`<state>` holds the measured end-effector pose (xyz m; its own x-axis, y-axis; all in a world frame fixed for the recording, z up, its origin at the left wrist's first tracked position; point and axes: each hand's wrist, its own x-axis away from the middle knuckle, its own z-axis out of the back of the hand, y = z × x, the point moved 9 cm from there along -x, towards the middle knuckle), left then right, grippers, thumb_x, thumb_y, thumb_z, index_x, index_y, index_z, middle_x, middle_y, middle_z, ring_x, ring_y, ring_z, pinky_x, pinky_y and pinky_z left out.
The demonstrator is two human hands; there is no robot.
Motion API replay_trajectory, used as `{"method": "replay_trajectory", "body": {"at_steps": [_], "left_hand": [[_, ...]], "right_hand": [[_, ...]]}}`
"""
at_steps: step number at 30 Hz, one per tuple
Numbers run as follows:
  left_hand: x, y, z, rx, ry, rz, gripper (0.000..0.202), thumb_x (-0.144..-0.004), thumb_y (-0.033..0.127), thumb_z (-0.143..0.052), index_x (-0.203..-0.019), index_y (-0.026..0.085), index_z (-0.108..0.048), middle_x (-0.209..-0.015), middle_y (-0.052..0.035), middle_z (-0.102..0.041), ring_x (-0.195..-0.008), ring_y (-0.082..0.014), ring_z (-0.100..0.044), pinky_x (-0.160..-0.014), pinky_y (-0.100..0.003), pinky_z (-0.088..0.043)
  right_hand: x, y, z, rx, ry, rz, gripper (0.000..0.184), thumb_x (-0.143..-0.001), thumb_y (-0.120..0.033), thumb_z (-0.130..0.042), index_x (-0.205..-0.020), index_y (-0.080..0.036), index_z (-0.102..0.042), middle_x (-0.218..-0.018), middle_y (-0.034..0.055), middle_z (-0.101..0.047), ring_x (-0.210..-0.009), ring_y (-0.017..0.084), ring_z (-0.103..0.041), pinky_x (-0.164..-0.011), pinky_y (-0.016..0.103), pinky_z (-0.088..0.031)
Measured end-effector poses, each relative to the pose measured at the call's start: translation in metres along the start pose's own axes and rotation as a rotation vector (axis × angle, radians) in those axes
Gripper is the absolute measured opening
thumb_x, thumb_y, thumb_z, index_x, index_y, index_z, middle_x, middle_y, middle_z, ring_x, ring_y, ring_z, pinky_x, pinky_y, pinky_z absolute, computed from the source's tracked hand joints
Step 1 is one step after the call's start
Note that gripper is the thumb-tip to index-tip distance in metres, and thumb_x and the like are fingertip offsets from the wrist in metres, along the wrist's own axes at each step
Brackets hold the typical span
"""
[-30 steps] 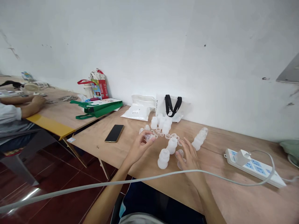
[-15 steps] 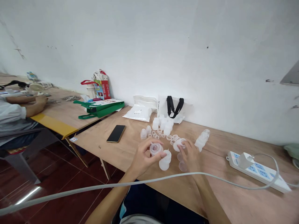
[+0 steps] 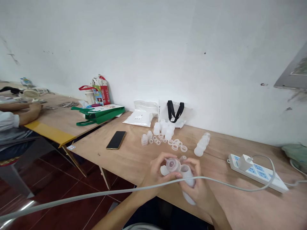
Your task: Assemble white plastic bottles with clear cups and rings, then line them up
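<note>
My left hand (image 3: 158,171) is closed on a clear bottle teat seated in a ring collar (image 3: 173,165), its round opening facing up. My right hand (image 3: 199,183) grips a frosted white baby bottle (image 3: 187,172), tilted, its open neck close beside the collar. I cannot tell whether the two parts touch. Partly hidden behind my left fingers is another white bottle piece (image 3: 164,170). Beyond the hands lie several loose clear rings (image 3: 175,147), two domed caps (image 3: 144,139) and a cluster of white bottles (image 3: 165,127).
A stacked row of translucent bottle parts (image 3: 202,145) lies to the right. A grey cable (image 3: 107,192) crosses in front of my hands. There is a power strip (image 3: 256,172), a phone (image 3: 116,140), a white packet (image 3: 139,118) and a green bag (image 3: 103,115). Left, another person's arm (image 3: 26,115) rests on a table.
My right hand has moved from the rings toward me and left, and now holds a bottle. A ring-like white piece it held is out of it. My left hand has shifted right and down.
</note>
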<state>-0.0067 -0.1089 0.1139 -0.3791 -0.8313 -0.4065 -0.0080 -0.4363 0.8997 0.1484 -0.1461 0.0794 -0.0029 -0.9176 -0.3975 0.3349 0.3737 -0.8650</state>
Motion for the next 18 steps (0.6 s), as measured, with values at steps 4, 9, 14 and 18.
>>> {"method": "replay_trajectory", "body": {"at_steps": [4, 9, 14, 18], "left_hand": [[-0.002, -0.001, -0.008, -0.063, -0.09, 0.018, 0.033, -0.089, 0.047, -0.073, -0.111, 0.023, -0.071, -0.102, -0.0041, -0.073, -0.094, -0.0218, -0.066, -0.085, -0.031, -0.052], [-0.005, -0.013, -0.018, -0.101, -0.113, 0.052, 0.037, -0.089, 0.049, -0.072, -0.117, 0.025, -0.073, -0.101, -0.0038, -0.074, -0.086, -0.0207, -0.065, -0.08, -0.031, -0.05], [-0.004, -0.013, -0.024, -0.123, -0.13, 0.01, 0.037, -0.093, 0.048, -0.067, -0.123, 0.026, -0.07, -0.116, -0.0067, -0.071, -0.095, -0.0219, -0.064, -0.086, -0.033, -0.051], [-0.002, -0.014, -0.023, -0.16, -0.14, 0.05, 0.033, -0.093, 0.046, -0.068, -0.118, 0.025, -0.067, -0.113, -0.0064, -0.066, -0.102, -0.023, -0.062, -0.092, -0.035, -0.05]], "right_hand": [[0.001, 0.004, -0.017, 0.093, -0.101, -0.035, 0.064, -0.09, -0.032, -0.069, -0.142, -0.033, -0.033, -0.144, 0.0101, -0.058, -0.128, 0.025, -0.063, -0.101, 0.041, -0.057], [0.0, 0.016, -0.013, 0.147, -0.046, -0.039, 0.071, -0.09, -0.03, -0.066, -0.15, -0.034, -0.028, -0.149, 0.0116, -0.052, -0.133, 0.026, -0.06, -0.099, 0.042, -0.058], [-0.002, 0.024, -0.013, 0.224, -0.026, 0.01, 0.072, -0.089, -0.033, -0.067, -0.151, -0.033, -0.031, -0.15, 0.0123, -0.052, -0.129, 0.027, -0.062, -0.096, 0.042, -0.059], [-0.003, 0.015, -0.019, 0.289, -0.035, 0.079, 0.067, -0.09, -0.033, -0.064, -0.15, -0.032, -0.036, -0.148, 0.011, -0.056, -0.127, 0.029, -0.062, -0.097, 0.044, -0.058]]}}
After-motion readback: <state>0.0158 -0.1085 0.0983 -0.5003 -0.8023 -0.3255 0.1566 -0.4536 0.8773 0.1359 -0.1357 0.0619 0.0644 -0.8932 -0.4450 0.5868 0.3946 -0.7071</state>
